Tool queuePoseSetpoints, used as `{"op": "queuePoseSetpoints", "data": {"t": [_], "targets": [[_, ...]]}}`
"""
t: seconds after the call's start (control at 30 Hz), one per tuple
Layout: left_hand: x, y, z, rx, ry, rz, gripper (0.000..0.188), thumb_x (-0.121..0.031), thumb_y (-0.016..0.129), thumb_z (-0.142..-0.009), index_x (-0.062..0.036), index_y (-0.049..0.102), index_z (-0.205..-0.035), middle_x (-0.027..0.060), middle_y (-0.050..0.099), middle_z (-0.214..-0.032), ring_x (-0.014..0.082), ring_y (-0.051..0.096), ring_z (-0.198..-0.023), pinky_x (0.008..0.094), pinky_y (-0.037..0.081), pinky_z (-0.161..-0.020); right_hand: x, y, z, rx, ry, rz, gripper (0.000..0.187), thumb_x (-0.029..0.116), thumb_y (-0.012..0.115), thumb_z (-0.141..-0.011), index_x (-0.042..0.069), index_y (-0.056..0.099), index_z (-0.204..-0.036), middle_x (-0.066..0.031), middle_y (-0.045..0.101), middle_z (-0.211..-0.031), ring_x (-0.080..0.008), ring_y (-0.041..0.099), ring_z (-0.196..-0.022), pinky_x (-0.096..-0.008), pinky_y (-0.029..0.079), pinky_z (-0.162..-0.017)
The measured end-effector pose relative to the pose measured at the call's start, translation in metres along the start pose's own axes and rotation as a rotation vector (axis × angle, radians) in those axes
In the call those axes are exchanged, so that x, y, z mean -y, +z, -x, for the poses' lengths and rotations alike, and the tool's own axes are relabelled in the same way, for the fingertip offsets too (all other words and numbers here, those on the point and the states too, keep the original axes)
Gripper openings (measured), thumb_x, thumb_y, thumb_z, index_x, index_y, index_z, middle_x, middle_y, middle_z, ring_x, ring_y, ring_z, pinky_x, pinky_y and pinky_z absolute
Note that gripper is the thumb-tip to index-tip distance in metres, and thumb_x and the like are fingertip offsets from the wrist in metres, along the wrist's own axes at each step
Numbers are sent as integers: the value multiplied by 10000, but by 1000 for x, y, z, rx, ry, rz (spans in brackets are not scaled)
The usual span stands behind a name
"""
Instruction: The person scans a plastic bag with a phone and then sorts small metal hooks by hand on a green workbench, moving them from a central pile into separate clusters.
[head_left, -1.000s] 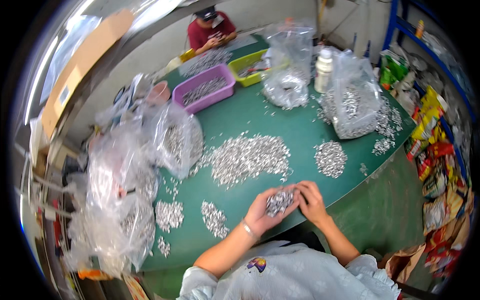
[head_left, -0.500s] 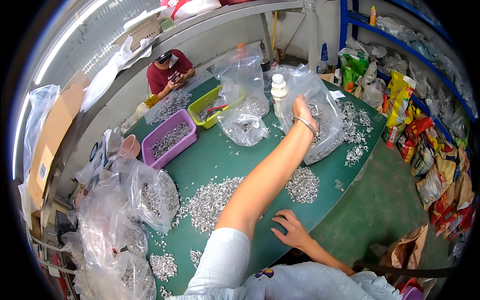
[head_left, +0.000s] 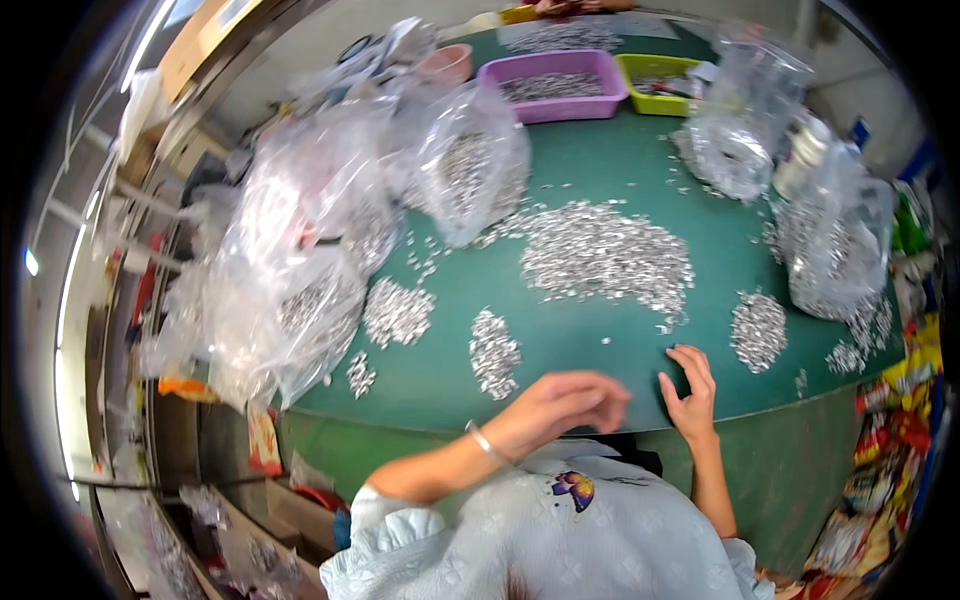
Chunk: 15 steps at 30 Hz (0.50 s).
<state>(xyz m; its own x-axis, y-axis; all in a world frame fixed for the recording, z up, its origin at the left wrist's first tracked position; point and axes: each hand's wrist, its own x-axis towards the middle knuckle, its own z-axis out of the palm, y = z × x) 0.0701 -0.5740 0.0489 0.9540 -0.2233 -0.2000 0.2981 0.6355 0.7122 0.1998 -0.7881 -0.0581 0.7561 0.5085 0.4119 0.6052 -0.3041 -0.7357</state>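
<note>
My left hand (head_left: 568,408), with a bangle at its wrist, hangs in front of me over the near table edge. Its fingers are loosely bent, a little blurred, and nothing shows in them. My right hand (head_left: 692,395) rests at the same edge, thumb and fingers apart, holding nothing. Beyond both hands lies a broad pile of small silver metal pieces (head_left: 605,255). A smaller heap (head_left: 758,332) of such pieces sits to the right of my right hand, and another heap (head_left: 494,355) lies left of my left hand.
Clear plastic bags (head_left: 290,270) of metal pieces crowd the left. A purple basket (head_left: 556,108) and a green basket (head_left: 655,103) stand at the far side. At right are another filled bag (head_left: 835,245) and a white bottle (head_left: 803,158). Coloured sacks (head_left: 880,440) line the floor.
My left hand has come back from the plastic bag at the far right to in front of my body. My right hand stays at the table edge. The view has turned left and downward.
</note>
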Motion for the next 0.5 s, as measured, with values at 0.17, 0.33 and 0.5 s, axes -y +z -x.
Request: {"op": "queuePoseSetpoints", "data": {"t": [0.17, 0.33, 0.5], "targets": [[116, -79, 99, -226, -51, 531, 343, -186, 486, -977, 65, 555, -1201, 121, 624, -1066, 212, 593, -1011, 332, 473, -914, 63, 65, -50, 549, -171, -285, 529, 127, 720, -783, 46, 537, -1273, -168, 525, -1312, -341, 488, -1234, -408, 394, -1028], [140, -102, 82, -252, -166, 689, 555, -311, 395, -988, 105, 391, -1356, 272, 431, -1396, 345, 418, -1320, 413, 324, -1115, 76, 177, -112, 725, -424, -300, 582, 311, 670, -847, 93, 489, -1355, -139, 471, -1399, -331, 347, -1368, -449, 257, -1138], [147, -119, 82, -22, -41, 817, 719, -486, 337, -976, 92, 325, -1404, 324, 347, -1428, 400, 304, -1379, 465, 292, -1126, 84, 201, -103, 929, -569, -214, 540, 377, 667, -845, 107, 557, -1300, -128, 522, -1350, -317, 359, -1363, -496, 210, -1156]]}}
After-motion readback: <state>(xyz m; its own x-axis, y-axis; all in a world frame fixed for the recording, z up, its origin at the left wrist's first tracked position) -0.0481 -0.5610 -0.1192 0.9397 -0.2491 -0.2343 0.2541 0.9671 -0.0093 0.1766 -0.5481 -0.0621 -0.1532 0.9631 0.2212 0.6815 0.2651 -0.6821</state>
